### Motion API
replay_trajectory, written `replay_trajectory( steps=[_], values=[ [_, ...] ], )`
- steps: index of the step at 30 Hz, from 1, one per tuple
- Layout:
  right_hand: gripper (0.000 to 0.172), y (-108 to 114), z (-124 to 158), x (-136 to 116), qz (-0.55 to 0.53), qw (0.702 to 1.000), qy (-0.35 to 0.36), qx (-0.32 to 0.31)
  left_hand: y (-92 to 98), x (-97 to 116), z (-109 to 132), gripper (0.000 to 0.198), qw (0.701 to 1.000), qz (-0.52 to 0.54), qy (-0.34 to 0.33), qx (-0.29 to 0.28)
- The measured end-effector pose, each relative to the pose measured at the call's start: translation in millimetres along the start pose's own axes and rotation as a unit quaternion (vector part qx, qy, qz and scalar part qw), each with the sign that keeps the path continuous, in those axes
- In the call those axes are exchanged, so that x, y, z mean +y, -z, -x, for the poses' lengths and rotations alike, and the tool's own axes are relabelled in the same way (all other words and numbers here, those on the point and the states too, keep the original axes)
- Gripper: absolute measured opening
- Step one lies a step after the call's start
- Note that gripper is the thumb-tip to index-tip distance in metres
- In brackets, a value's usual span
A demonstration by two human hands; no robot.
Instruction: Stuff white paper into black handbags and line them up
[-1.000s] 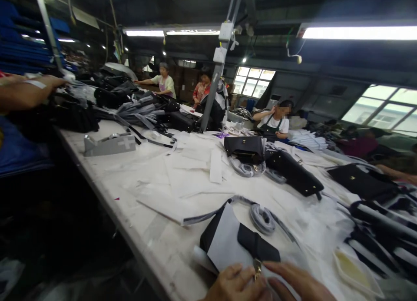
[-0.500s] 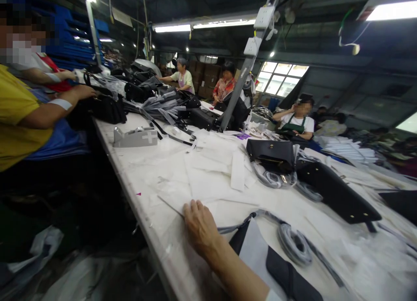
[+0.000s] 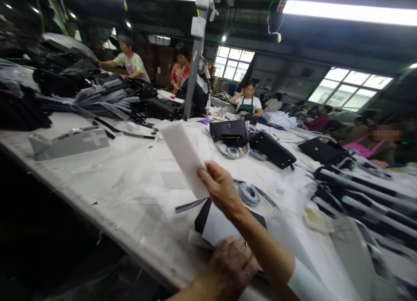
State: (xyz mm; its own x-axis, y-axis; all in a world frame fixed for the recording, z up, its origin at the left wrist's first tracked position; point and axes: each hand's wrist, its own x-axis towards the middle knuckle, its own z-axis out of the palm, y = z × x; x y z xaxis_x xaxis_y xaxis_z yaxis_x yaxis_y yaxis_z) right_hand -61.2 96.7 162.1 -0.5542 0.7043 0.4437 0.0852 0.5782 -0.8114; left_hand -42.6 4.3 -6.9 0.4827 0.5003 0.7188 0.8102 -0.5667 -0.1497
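The person's right hand (image 3: 220, 186) pinched a white strip (image 3: 180, 155) by its lower edge, thumb against it, the strip raised at a slant above the table (image 3: 120, 170). The left hand (image 3: 231, 264) lay lower down, its fingers bent over the black bag (image 3: 202, 216); whether they gripped it could not be told. The bag rested near the table's front edge, a pale sheet (image 3: 218, 227) across it. Just behind the bag sat a wrapped, coiled strap (image 3: 249, 193), and to its right a shallow tray (image 3: 317, 220). Farther back stood a flapped bag (image 3: 229, 130), beside a long studded bag (image 3: 272, 151). A grey tape dispenser (image 3: 70, 143) stood well to the left. Beyond the table, a co-worker in a green apron (image 3: 246, 105) had one hand raised near the head.
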Motion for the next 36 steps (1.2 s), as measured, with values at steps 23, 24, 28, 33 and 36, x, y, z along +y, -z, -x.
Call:
replay_trajectory(
  steps=[23, 24, 28, 33, 36],
  values=[
    [0.022, 75.9, 48.0, 29.5, 0.296, 0.936, -0.162, 0.095, 19.5, -5.8, -6.3, 0.035, 0.998, 0.066, 0.005, 0.0],
    [0.022, 60.8, 21.4, 28.7, 0.277, 0.944, -0.152, 0.096, 16.5, -5.9, -6.0, 0.034, 0.998, 0.055, 0.006, 0.013],
    [0.024, 8.2, -69.5, 27.2, 0.258, 0.951, -0.14, 0.093, 1.8, -5.9, -2.9, 0.023, 0.997, 0.046, -0.003, 0.065],
    [0.021, 30.8, -112.7, 46.7, 0.34, 0.916, -0.183, 0.109, -27.5, -2.1, -4.0, 0.016, 0.978, -0.012, -0.001, 0.206],
    [0.025, 105.5, -97.2, 65.8, 0.417, 0.864, -0.241, 0.147, -42.4, 3.2, -6.7, 0.013, 0.963, -0.024, 0.029, 0.268]
  ],
)
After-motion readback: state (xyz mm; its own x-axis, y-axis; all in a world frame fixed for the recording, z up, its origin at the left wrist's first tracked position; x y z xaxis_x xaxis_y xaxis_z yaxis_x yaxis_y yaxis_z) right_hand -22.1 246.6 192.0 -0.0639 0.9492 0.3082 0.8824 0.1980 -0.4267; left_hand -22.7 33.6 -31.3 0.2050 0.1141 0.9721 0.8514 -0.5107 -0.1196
